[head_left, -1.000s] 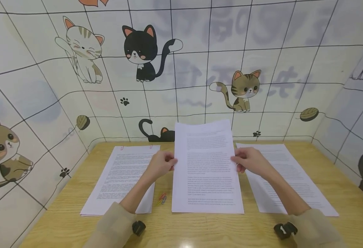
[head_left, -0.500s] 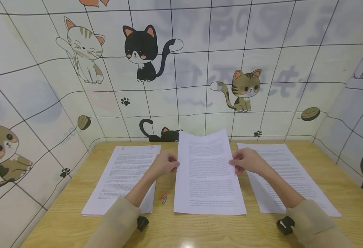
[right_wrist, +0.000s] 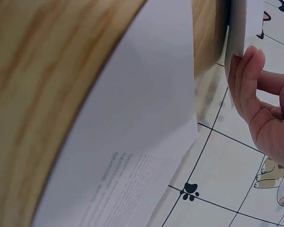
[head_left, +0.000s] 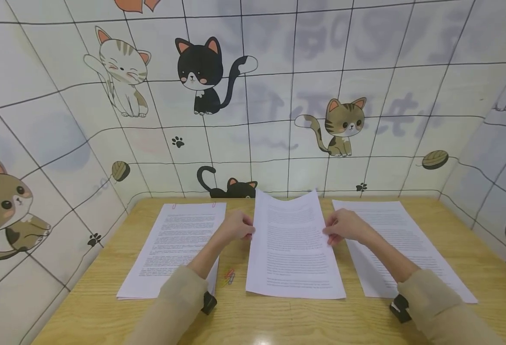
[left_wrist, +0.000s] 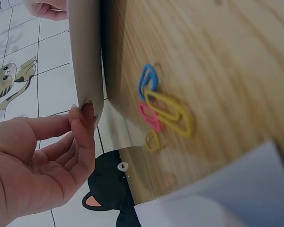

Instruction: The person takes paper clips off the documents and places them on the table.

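Observation:
A printed paper sheet [head_left: 298,249] stands tilted over the middle of the table, its top edge bowed; whether it is one sheet or several I cannot tell. My left hand [head_left: 237,226] pinches its left edge between thumb and fingers, seen closely in the left wrist view. On the opposite edge, my right hand [head_left: 345,226] pinches the paper in the same way. Colored paper clips [left_wrist: 165,111], blue, yellow and pink, lie on the wood just left of the sheet, near my left forearm.
To the left lies a stack of printed pages [head_left: 177,244] with two pink clips along its top edge. Another printed stack [head_left: 408,254] lies at the right, partly under my right forearm. A cat-patterned wall [head_left: 274,139] closes off the back of the wooden table [head_left: 278,321].
The sheet's top edge has come down and tilted back toward the table, bowing in the middle. Both hands have moved slightly down with it, still pinching its edges.

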`<state>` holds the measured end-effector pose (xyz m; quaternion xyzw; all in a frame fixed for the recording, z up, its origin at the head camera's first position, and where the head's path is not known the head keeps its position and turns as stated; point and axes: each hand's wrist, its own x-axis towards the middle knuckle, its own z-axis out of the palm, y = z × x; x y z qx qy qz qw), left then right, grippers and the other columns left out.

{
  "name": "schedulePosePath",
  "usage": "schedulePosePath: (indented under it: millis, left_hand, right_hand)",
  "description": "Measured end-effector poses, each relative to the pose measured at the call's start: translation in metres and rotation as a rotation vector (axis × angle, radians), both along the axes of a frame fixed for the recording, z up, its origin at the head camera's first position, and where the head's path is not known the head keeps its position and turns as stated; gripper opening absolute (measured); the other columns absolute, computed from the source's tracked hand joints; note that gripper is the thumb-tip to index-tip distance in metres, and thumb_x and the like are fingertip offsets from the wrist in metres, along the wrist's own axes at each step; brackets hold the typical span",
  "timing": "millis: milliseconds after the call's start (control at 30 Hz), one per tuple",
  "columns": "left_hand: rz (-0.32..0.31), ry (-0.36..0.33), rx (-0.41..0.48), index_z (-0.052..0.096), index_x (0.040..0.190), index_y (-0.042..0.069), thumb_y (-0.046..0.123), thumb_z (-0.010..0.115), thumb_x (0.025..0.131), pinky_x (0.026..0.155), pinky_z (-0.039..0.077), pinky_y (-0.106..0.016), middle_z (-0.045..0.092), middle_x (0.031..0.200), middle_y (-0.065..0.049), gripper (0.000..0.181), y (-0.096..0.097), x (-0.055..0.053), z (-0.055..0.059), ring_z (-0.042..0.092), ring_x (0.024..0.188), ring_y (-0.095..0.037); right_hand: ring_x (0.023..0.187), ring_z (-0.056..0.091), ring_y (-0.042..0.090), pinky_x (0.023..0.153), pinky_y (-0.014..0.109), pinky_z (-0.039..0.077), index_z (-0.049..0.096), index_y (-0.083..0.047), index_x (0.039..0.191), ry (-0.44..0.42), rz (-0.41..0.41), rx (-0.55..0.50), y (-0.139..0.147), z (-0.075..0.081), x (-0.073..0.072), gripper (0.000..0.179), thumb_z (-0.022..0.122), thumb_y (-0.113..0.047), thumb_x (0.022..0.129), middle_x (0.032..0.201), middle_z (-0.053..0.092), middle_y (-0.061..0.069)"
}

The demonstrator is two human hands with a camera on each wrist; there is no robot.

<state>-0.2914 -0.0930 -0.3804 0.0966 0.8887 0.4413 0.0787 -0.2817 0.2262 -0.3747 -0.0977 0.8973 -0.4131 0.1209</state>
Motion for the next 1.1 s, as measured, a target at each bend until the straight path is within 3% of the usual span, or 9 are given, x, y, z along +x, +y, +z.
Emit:
schedulePosePath:
  millis: [400,767,900,1100]
  left_hand:
    - [0.026,-0.002,-0.051,0.072,0.078,-0.005,-0.003,0.068,0.089,0.065,0.056,-0.03,0.071,0.072,-0.017,0.012,0.002,-0.004,-0.003,0.07,0.069,-0.026]
    - [0.037,-0.005,-0.094,0.074,0.082,-0.005,-0.001,0.07,0.089,0.061,0.053,-0.027,0.071,0.07,-0.013,0.009,0.001,-0.006,-0.004,0.068,0.064,-0.022]
    - [0.022,-0.01,-0.081,0.075,0.086,-0.005,0.002,0.069,0.09,0.059,0.05,-0.025,0.072,0.072,-0.013,0.009,-0.003,-0.007,-0.008,0.066,0.063,-0.019]
    - [0.015,-0.037,-0.038,0.072,0.095,-0.006,0.002,0.066,0.092,0.066,0.057,-0.03,0.072,0.081,-0.013,0.011,-0.01,-0.007,-0.009,0.068,0.068,-0.021]
  right_hand:
    - [0.057,0.067,0.015,0.059,0.028,0.058,0.066,0.008,0.09,-0.012,-0.058,0.093,0.0,-0.007,-0.009,0.007,0.068,0.001,0.091,0.066,0.067,0.007]
    - [0.055,0.067,0.015,0.057,0.029,0.058,0.065,0.01,0.089,-0.015,-0.099,0.055,0.0,-0.01,-0.009,0.009,0.069,0.002,0.09,0.065,0.066,0.008]
    - [0.056,0.067,0.014,0.057,0.028,0.058,0.066,0.008,0.088,-0.018,-0.101,0.077,0.002,-0.012,-0.011,0.01,0.068,-0.001,0.091,0.066,0.066,0.008]
    - [0.059,0.069,0.018,0.059,0.03,0.059,0.068,0.008,0.089,0.01,-0.069,0.127,0.007,-0.013,-0.011,0.016,0.065,-0.007,0.095,0.068,0.069,0.008]
